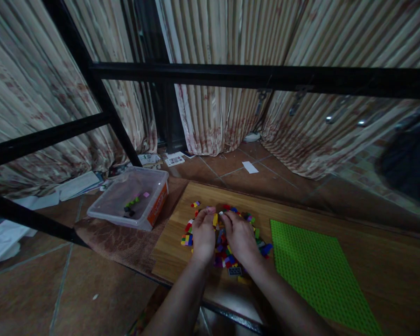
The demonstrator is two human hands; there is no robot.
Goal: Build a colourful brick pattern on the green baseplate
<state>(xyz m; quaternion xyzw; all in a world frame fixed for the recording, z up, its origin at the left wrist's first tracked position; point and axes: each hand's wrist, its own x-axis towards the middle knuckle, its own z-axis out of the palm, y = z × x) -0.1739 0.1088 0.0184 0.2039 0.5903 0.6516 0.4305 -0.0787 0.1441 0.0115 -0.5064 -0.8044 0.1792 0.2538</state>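
Loose toy building bricks [227,251] of many colours lie in a pile on the wooden board. Over the left part of the pile is my left hand [204,235], its fingers closed in a pinch, with a small pink brick [211,210] at the tips. My right hand [241,236] is beside it, fingers curled together; a small white brick [221,213] shows at its fingertips. The two hands nearly meet, and partly hide the bricks under them. A dark grey brick [235,271] lies at the near edge of the pile. To the right is a green studded baseplate [318,266].
A clear plastic box [105,212] with a few bricks inside stands on a brown mat [126,247] to the left. The wooden board [175,238] carries the pile. Black metal bars [231,74] cross beyond it, before striped curtains [210,121]. Papers lie on the tiled floor.
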